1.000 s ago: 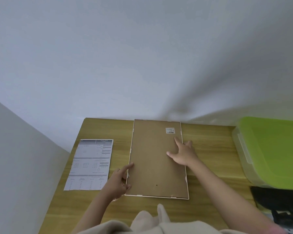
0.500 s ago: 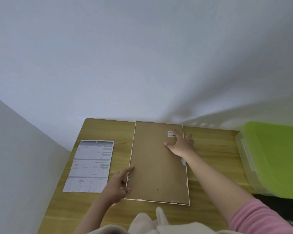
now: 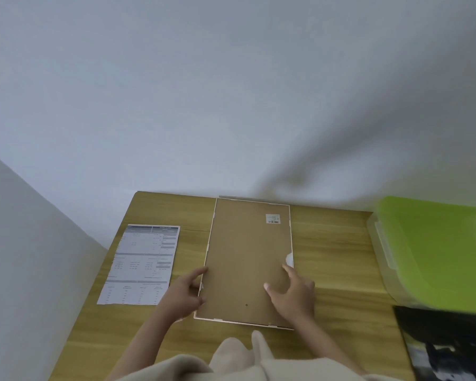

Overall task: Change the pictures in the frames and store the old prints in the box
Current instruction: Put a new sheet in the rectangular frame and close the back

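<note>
White frame (image 3: 248, 259) face-down on the desk, brown backing up; green-lidded box (image 3: 434, 251) right.

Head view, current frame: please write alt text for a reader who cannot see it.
A picture frame lies face down on a wooden table, brown backing up. The left hand touches its left edge; the right hand rests on the backing. A printed sheet lies left, a green-lidded box right.
</note>
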The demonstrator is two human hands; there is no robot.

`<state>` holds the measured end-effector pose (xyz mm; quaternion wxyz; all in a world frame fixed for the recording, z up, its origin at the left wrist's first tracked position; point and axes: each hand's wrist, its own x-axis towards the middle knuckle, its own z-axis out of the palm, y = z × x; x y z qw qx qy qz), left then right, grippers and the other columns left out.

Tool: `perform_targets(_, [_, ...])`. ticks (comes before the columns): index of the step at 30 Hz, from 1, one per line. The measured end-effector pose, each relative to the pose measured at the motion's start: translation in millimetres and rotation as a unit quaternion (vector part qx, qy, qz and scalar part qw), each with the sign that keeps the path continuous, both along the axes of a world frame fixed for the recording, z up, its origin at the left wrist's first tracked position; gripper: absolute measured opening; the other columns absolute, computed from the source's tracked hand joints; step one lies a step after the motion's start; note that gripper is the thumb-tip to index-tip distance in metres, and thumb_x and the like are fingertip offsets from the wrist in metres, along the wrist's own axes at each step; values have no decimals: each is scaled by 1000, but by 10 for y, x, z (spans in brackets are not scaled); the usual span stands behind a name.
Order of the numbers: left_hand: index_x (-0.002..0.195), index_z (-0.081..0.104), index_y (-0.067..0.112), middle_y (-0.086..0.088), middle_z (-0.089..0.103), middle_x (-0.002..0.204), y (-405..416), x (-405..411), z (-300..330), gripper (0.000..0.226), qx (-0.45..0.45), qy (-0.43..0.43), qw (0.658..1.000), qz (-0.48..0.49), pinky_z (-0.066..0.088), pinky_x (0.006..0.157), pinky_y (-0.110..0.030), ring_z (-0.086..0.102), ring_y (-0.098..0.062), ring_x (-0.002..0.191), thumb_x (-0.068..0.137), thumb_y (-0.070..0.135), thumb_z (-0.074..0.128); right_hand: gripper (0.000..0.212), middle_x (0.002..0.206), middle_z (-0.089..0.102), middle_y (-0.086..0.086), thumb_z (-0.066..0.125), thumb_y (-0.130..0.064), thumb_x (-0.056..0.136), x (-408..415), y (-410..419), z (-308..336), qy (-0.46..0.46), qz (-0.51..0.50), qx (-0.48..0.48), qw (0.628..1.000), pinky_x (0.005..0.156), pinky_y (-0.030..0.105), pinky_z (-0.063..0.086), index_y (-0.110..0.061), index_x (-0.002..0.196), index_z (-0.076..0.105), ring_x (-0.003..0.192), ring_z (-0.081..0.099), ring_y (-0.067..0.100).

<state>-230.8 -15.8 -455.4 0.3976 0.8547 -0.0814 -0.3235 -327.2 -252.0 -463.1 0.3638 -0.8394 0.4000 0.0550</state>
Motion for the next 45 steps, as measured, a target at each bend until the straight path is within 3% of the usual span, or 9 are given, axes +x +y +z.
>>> perform_targets(7, [124, 51, 40, -24, 60, 97, 60, -123, 284, 72, -166, 126, 978, 18, 52, 76, -37, 58, -27, 75, 66, 6, 75, 48, 132, 56, -4, 73, -28, 79, -126, -191, 140, -140, -82, 102, 981, 102, 33, 41, -23, 123, 56, 123, 51, 17])
perform_targets(12, [125, 53, 35, -15, 58, 97, -6, -272, 681, 69, -224, 139, 964, 29, 55, 68, -30, 65, -25, 80, 67, 7, 76, 45, 109, 56, 3, 73, -31, 79, -251, -240, 231, -151, -76, 72, 983, 94, 34, 42, -16, 119, 59, 116, 51, 27])
perform_targets(18, [117, 56, 48, -3, 67, 83, -101, -534, 1176, 65, -212, -19, 977, 5, 51, 61, -26, 55, -15, 60, 60, 28, 79, 56, 134, 40, 3, 65, -49, 81, -127, -25, 750, -179, 31, 102, 978, 105, 34, 35, -38, 132, 45, 130, 35, 21])
perform_targets(23, [117, 59, 45, 11, 66, 88, -307, -860, 1508, 59, -176, -153, 972, 6, 56, 63, -26, 61, -7, 68, 72, 11, 76, 81, 154, 23, -4, 54, -80, 68, 10, 175, 1279, -248, 98, 190, 945, 106, 50, 39, -68, 134, 7, 140, 29, 20])
perform_targets(28, [113, 64, 34, 19, 63, 92, -455, -1094, 1619, 44, -170, -242, 955, -21, 53, 64, -16, 62, -8, 79, 75, 14, 74, 90, 155, 18, -18, 65, -61, 76, 39, 176, 1590, -297, 126, 222, 920, 102, 44, 44, -64, 137, 0, 138, 30, 10])
perform_targets(33, [113, 66, 31, 16, 64, 89, -503, -1152, 1577, 44, -183, -262, 947, -23, 52, 66, -13, 62, -7, 81, 73, 16, 77, 84, 146, 35, -11, 60, -10, 87, 20, 187, 1652, -345, 74, 190, 916, 99, 32, 46, -48, 145, 13, 125, 43, 8])
perform_targets(39, [112, 64, 25, 15, 59, 110, -455, -966, 1366, 41, -152, -257, 953, 38, 45, 88, -15, 56, 1, 101, 74, 33, 76, 63, 129, 52, -4, 51, -2, 89, -44, 178, 1511, -381, -42, 211, 899, 88, 34, 55, -39, 137, 33, 112, 58, 16])
perform_targets(42, [126, 52, 26, 4, 44, 125, -259, -707, 1217, 48, -16, -270, 957, 107, 40, 100, -39, 42, -15, 117, 81, 39, 65, 59, 119, 59, 4, 48, -1, 92, -99, 104, 1494, -390, -41, 214, 895, 61, 12, 51, -39, 135, 35, 93, 62, 14])
perform_targets(45, [126, 51, 30, 1, 50, 128, -68, -503, 1174, 40, -46, -193, 971, 134, 43, 99, -48, 49, -20, 117, 87, 30, 61, 58, 108, 63, 10, 49, 1, 91, -128, 27, 1524, -417, -8, 190, 889, 55, 16, 47, -42, 129, 39, 71, 58, 23])
